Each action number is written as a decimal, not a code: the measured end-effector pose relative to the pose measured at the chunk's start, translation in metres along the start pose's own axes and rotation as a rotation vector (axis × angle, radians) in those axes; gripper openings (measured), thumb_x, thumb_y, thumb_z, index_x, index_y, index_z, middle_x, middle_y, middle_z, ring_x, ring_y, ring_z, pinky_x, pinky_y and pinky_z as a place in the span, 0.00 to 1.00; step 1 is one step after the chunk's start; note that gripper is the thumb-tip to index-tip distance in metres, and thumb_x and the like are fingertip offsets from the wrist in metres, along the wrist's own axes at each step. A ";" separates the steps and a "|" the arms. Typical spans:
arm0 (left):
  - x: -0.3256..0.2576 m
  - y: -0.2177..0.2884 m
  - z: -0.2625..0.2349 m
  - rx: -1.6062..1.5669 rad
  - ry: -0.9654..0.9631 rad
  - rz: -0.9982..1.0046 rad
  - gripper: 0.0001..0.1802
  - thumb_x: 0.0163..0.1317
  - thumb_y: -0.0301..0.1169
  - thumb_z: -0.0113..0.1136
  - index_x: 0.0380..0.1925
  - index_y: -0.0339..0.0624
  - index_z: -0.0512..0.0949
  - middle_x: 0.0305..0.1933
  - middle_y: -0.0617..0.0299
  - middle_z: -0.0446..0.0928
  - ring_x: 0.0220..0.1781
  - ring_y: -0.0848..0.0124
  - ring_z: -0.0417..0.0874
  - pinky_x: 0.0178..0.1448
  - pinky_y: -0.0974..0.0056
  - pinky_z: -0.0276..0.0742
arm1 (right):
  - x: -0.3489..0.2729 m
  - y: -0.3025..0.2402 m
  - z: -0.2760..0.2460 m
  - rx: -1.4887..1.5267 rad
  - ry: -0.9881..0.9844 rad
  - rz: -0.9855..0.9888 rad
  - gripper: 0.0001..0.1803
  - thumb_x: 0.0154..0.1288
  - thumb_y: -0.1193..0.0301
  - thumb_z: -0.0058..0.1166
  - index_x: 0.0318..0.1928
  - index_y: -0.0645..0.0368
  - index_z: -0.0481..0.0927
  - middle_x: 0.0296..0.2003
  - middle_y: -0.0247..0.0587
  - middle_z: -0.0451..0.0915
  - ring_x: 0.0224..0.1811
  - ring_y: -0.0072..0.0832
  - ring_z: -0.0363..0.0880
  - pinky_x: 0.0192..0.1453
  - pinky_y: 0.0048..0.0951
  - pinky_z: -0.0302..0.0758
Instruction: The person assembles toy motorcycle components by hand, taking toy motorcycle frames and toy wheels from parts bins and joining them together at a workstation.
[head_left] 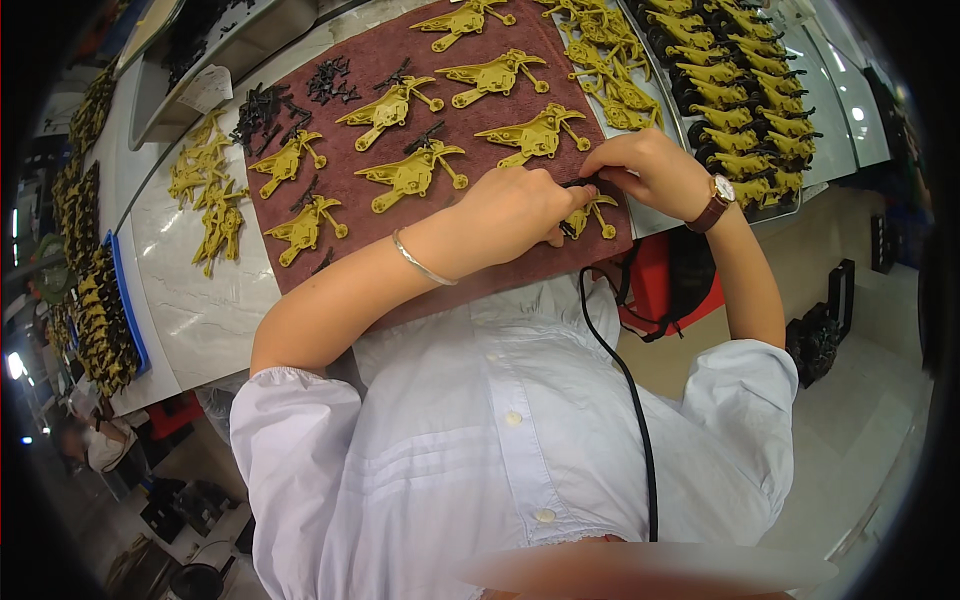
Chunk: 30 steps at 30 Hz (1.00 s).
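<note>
On the near right of a fuzzy maroon cloth (385, 45) there's this mustard-yellow part (597, 212), half hidden by fingers. Matte, plastic-looking, skinny arm ending in a round knob. The left hand (522, 208)'s got it gripped; the right hand (640, 170) is bunched up close beside it, honestly can't tell if it's pinching anything. Pointy, beak-shaped yellow parts (410, 175) lie farther left, stick-like black bits (265, 115) heaped far left. Counter (190, 310)'s pale, glossy, veined.

Yellow part (582, 216): partly hidden, with thin arm and rounded knob exposed, held at the lower right of the maroon cloth (460, 130). Black piece (577, 183): small, slim, mostly covered, held just beside.
</note>
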<state>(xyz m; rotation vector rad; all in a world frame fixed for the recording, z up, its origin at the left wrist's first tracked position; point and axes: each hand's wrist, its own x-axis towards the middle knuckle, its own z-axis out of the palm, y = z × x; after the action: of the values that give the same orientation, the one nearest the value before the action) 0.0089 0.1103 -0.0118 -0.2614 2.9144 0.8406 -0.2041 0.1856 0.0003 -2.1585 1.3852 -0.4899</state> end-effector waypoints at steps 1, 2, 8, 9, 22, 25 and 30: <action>0.001 0.000 -0.001 -0.020 -0.016 0.007 0.27 0.59 0.35 0.56 0.61 0.59 0.70 0.32 0.53 0.77 0.34 0.55 0.82 0.34 0.53 0.76 | 0.000 -0.001 0.000 0.009 -0.001 0.030 0.10 0.53 0.83 0.56 0.38 0.63 0.80 0.32 0.46 0.82 0.35 0.42 0.81 0.40 0.33 0.78; 0.001 0.001 0.000 -0.019 -0.012 0.009 0.27 0.59 0.35 0.56 0.61 0.59 0.70 0.32 0.53 0.77 0.34 0.55 0.82 0.34 0.53 0.76 | 0.000 -0.002 0.000 0.005 -0.002 0.029 0.10 0.53 0.83 0.56 0.38 0.63 0.80 0.32 0.46 0.82 0.35 0.42 0.81 0.40 0.33 0.78; -0.003 -0.001 0.011 -0.004 0.046 -0.011 0.29 0.56 0.38 0.60 0.61 0.61 0.71 0.32 0.54 0.78 0.33 0.55 0.82 0.36 0.54 0.77 | -0.007 -0.011 -0.002 0.034 0.018 0.078 0.11 0.56 0.82 0.55 0.41 0.63 0.80 0.34 0.46 0.83 0.35 0.38 0.83 0.38 0.31 0.79; -0.004 0.000 0.010 0.000 0.122 0.042 0.28 0.52 0.36 0.64 0.56 0.54 0.74 0.30 0.54 0.80 0.33 0.56 0.83 0.37 0.55 0.77 | -0.010 -0.012 -0.001 0.087 0.052 0.113 0.11 0.57 0.81 0.55 0.42 0.62 0.81 0.36 0.46 0.83 0.35 0.36 0.83 0.38 0.30 0.79; -0.019 -0.001 -0.025 -1.042 0.127 -0.221 0.17 0.68 0.32 0.49 0.55 0.41 0.67 0.35 0.67 0.74 0.37 0.81 0.74 0.40 0.71 0.71 | -0.025 -0.035 0.022 0.444 0.546 0.188 0.14 0.60 0.73 0.62 0.47 0.61 0.82 0.38 0.39 0.82 0.36 0.18 0.80 0.34 0.18 0.76; -0.012 0.001 -0.016 -0.941 0.195 -0.178 0.17 0.69 0.31 0.46 0.55 0.40 0.66 0.36 0.67 0.74 0.38 0.80 0.73 0.42 0.71 0.71 | -0.010 -0.035 0.024 0.542 0.582 0.148 0.13 0.60 0.73 0.62 0.46 0.63 0.82 0.38 0.37 0.82 0.34 0.16 0.79 0.34 0.19 0.76; -0.001 -0.013 -0.015 -0.756 0.331 -0.107 0.16 0.68 0.33 0.51 0.52 0.39 0.68 0.38 0.63 0.77 0.39 0.78 0.75 0.43 0.71 0.72 | 0.004 -0.013 0.012 0.541 0.482 0.192 0.08 0.59 0.74 0.62 0.38 0.65 0.83 0.31 0.38 0.85 0.34 0.22 0.84 0.39 0.21 0.78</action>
<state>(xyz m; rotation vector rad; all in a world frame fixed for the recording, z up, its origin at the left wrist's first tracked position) 0.0118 0.0911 -0.0059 -0.6511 2.6579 2.0092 -0.1863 0.1895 -0.0018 -1.5079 1.4628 -1.2091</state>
